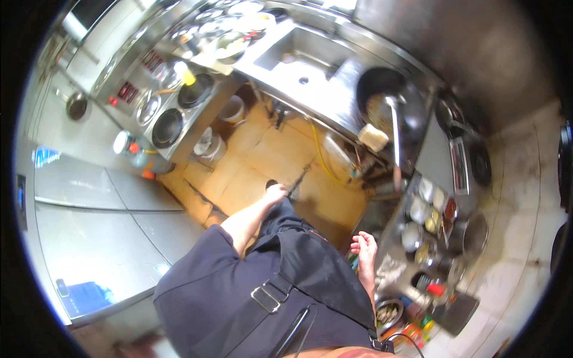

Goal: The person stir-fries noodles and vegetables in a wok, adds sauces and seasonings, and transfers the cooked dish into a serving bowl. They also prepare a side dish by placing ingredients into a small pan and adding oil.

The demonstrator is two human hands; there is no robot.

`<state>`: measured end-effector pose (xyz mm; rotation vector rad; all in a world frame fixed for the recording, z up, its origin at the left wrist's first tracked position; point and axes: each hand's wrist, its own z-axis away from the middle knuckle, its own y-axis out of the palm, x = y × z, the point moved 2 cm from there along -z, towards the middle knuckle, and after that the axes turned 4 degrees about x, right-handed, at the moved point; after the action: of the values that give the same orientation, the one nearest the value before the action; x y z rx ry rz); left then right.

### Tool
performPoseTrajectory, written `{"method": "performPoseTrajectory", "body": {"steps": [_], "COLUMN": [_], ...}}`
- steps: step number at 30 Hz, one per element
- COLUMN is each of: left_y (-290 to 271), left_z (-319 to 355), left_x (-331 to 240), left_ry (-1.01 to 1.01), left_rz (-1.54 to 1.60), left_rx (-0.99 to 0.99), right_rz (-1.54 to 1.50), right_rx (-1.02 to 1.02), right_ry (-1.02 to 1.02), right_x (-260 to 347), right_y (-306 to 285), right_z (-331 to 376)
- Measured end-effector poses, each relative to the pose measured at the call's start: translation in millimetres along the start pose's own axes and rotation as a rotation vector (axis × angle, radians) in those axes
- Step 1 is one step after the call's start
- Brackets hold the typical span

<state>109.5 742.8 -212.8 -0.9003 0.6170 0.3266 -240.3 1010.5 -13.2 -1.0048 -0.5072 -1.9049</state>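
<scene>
The left hand (276, 193) partly hides its own fingers, so whether it holds anything cannot be told. Food (377, 112) in the wok (382, 83) is blurred. At far right, a black object (565, 167) is cut off by the view's edge.

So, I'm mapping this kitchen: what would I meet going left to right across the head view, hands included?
Hanging pot, lower black pan, lower bucket, left hand, right hand, steel pot.
</scene>
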Motion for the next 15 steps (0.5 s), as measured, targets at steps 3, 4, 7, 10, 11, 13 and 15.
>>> {"method": "performPoseTrajectory", "body": {"steps": [3, 4, 7, 10, 11, 13, 15], "left_y": [-67, -87, -132, -167, -179, -193, -204], "left_z": [41, 64, 133, 180, 183, 177, 151], "left_x": [169, 218, 319, 360, 367, 369, 365], "left_ry": [-0.566, -0.766, -1.210, -1.175, -1.213, -1.198, -1.080], "left_rz": [0.110, 0.344, 0.574, 0.652, 0.706, 0.898, 1.036], "left_rx": [-0.332, -0.334, -0.296, -0.418, -0.464, -0.554, -0.615], "right_rz": [0.185, 0.235, 0.248, 0.249, 0.221, 0.289, 0.370], "right_rx": [0.078, 0.109, 0.306, 0.446, 0.466, 0.549, 0.663], "right_ry": [0.049, 0.039, 0.065, 0.080, 0.099, 0.057, 0.004], "right_x": [34, 46, 87, 140, 159, 201, 241], "right_y": [66, 92, 183, 296, 338, 417, 491], "right_z": [-54, -72, -127, -179, -193, -216, -239]}}
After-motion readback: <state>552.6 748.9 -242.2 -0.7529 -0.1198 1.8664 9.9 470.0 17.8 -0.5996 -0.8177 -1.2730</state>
